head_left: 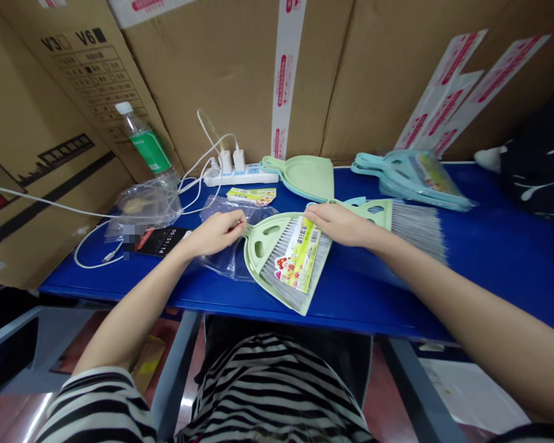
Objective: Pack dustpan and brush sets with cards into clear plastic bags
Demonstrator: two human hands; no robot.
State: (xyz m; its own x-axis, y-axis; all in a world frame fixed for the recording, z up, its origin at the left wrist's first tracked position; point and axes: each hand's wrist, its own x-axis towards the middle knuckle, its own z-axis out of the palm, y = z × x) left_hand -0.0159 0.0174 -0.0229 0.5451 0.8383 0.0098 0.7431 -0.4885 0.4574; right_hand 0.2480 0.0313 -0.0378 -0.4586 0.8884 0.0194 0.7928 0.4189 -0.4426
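Note:
A light green dustpan (253, 264) with a grey-bristled brush (281, 246) nested in it is held tilted over the front of the table. My left hand (224, 231) is closed round the handle end at its left. A yellow and white printed label card (302, 255) lies over the bristles. Fingers of my right hand (339, 223) are pinched at the card's upper end, beside the dustpan's rim; the fingertips are partly hidden. Beyond my right wrist lies another green brush (415, 224) with grey bristles. Under my left hand is a clear plastic bag (226, 261).
Stacked dustpans (307, 175) lie behind, and bagged blue dustpan sets (413, 175) at the right. A power strip (242, 177) with white cables, a bottle (148, 144), a phone (161, 240) and more label cards (252, 195) are on the blue table (498, 264). Cardboard boxes (240, 74) wall the back.

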